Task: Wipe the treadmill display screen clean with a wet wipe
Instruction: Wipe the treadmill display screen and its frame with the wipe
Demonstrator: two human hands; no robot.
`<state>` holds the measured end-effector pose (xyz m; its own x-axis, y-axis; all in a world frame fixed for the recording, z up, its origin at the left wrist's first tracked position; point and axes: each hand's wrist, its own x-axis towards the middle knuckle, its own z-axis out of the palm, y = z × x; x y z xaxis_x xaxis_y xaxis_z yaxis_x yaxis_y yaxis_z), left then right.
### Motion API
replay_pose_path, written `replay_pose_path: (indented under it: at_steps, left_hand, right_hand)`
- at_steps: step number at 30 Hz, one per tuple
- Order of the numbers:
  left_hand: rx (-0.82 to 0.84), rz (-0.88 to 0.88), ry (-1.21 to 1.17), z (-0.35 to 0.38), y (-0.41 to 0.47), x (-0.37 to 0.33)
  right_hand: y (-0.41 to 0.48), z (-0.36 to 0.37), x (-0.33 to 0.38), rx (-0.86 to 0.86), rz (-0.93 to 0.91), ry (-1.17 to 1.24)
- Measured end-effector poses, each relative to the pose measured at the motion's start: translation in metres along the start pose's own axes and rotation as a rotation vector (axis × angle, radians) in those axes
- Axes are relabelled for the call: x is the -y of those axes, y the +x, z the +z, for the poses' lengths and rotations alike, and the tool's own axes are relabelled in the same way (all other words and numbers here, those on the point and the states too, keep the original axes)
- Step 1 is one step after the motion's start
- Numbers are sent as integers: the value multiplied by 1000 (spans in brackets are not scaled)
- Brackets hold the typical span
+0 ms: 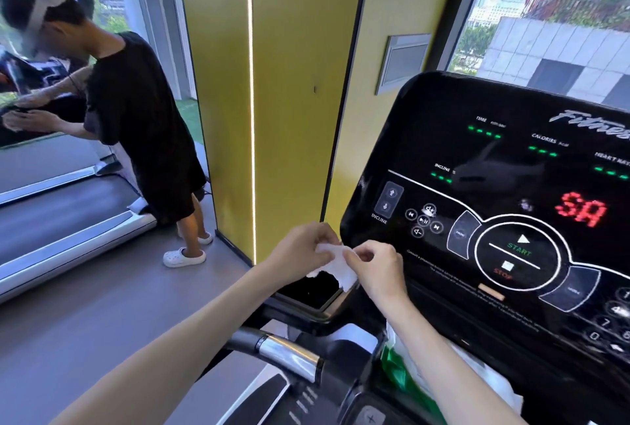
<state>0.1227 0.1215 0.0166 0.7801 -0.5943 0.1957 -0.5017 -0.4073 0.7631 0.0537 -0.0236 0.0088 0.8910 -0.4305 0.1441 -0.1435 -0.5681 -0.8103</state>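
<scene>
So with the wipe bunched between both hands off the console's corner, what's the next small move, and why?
Probably spread the wet wipe flat. It hangs crumpled, pinched between the left hand and right hand, and is not touching the treadmill display screen, which lies up and to the right; a flat sheet would cover more glass.

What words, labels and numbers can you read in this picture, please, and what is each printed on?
All are on the treadmill console:
"Fitnes", cut off by the frame: top
"TIME"
"CALORIES"
"HEART RAT", cut off
"INCLINE": readout and arrow keys
"START"
"STOP"
Red digits: roughly "59", uncertain
Keypad: "7", "0"
Fine print: too small to read
</scene>
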Motion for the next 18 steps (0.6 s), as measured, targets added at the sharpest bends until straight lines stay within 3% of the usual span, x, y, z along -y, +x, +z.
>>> replay_pose_path:
  at_steps: [4,6,8,10,12,15,18]
  left_hand:
    - [-50,36,1,14,3,5]
    - [21,41,-15,21,4,9]
    - [98,34,-37,27,5,14]
    - [67,27,-63,32,9,20]
    - [-53,-51,-122,33,20,23]
    - [-293,-220,-192,31,47,27]
    - [-404,-186,-30,41,71,25]
  right_hand:
    - [6,7,1,23,219,255]
    - [7,9,2,32,321,420]
    - [9,8,0,32,347,445]
    - [6,4,-1,19,324,460]
    - [-1,-1,-6,-64,202,347]
    - [-13,-7,-22,-238,-11,-133]
    - [-20,-11,-39,-311,-75,-336]
